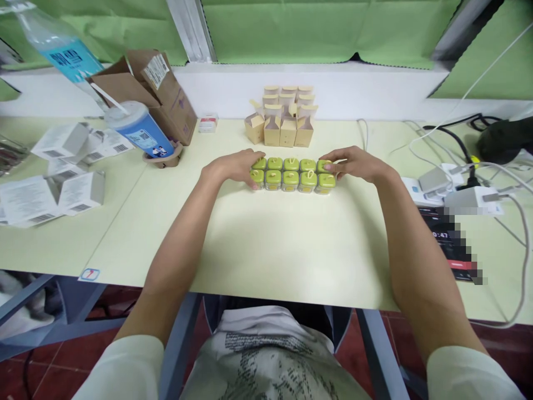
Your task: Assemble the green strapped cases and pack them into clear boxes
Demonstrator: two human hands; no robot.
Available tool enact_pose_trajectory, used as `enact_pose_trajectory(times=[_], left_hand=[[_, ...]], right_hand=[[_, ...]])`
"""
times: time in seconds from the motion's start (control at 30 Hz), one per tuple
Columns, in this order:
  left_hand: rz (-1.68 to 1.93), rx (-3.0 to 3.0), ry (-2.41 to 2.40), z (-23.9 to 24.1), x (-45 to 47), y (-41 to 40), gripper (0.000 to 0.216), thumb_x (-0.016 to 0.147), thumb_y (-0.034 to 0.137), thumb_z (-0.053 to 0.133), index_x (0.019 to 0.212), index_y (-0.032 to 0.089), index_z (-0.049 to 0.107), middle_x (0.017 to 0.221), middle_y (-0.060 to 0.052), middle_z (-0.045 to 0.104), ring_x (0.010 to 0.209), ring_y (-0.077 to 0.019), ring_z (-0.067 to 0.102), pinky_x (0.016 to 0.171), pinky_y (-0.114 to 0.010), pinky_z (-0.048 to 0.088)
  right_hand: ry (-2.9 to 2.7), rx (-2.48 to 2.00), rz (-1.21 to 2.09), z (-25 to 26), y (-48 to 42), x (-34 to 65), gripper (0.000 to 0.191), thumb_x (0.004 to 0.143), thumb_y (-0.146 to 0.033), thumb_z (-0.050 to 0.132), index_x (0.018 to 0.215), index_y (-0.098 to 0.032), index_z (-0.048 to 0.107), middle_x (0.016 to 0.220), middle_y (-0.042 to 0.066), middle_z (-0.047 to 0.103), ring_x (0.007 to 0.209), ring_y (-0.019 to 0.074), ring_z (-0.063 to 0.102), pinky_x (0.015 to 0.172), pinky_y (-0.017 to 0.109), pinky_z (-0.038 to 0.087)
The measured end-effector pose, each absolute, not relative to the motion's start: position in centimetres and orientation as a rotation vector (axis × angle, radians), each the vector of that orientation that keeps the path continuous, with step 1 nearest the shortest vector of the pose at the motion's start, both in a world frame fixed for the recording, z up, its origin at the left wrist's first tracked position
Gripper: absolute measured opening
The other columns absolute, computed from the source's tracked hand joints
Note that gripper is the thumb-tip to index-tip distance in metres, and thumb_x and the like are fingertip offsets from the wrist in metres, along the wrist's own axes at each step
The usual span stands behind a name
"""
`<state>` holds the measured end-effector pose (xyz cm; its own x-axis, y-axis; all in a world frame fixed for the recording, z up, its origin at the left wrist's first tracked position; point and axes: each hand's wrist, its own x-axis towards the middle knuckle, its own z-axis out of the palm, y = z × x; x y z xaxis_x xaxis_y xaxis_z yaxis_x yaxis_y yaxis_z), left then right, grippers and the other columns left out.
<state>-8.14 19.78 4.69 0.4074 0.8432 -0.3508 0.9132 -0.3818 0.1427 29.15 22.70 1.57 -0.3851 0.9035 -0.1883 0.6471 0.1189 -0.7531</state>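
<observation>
Several small clear jars with green lids (291, 173) stand in two tight rows on the pale table (283, 250). My left hand (235, 165) cups the left end of the rows, fingers curled against the end jars. My right hand (353, 162) presses against the right end, fingers bent over the end lids. Both hands squeeze the block of jars from its two sides. Behind the jars stands a cluster of small tan cardboard boxes (285, 118), some with open flaps.
A blue-and-white drink cup (139, 132) in a holder and a brown carton (145, 89) stand at back left. White leaflets and boxes (58, 172) lie at left. Cables, chargers and a phone (453, 244) lie at right. A water bottle (54, 44) is at top left.
</observation>
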Motion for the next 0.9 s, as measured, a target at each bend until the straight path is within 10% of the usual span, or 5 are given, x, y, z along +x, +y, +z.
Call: enact_pose_trajectory(times=[0.4, 0.9], left_hand=[[-0.292, 2.35, 1.528, 4.6, -8.3, 19.8, 0.113, 0.075, 0.053, 0.086, 0.173, 0.031, 0.035, 0.172, -0.011, 0.052, 0.159, -0.0396, 0.048, 0.131, -0.046, 0.04], [0.023, 2.352, 1.558, 2.4, -9.6, 21.0, 0.113, 0.058, 0.04, 0.105, 0.16, 0.029, 0.057, 0.144, -0.009, 0.071, 0.129, -0.0395, 0.071, 0.11, -0.041, 0.055]], right_hand=[[-1.959, -1.464, 1.278, 0.6, 23.2, 29.7, 0.056, 0.078, -0.057, 0.097, 0.123, -0.026, 0.087, 0.12, 0.01, 0.084, 0.092, 0.0272, 0.072, 0.087, 0.048, 0.067], [-2.254, -1.292, 1.432, 0.8, 22.9, 30.7, 0.104, 0.08, -0.065, 0.091, 0.171, -0.033, 0.051, 0.166, 0.01, 0.064, 0.148, 0.0417, 0.064, 0.126, 0.064, 0.053]])
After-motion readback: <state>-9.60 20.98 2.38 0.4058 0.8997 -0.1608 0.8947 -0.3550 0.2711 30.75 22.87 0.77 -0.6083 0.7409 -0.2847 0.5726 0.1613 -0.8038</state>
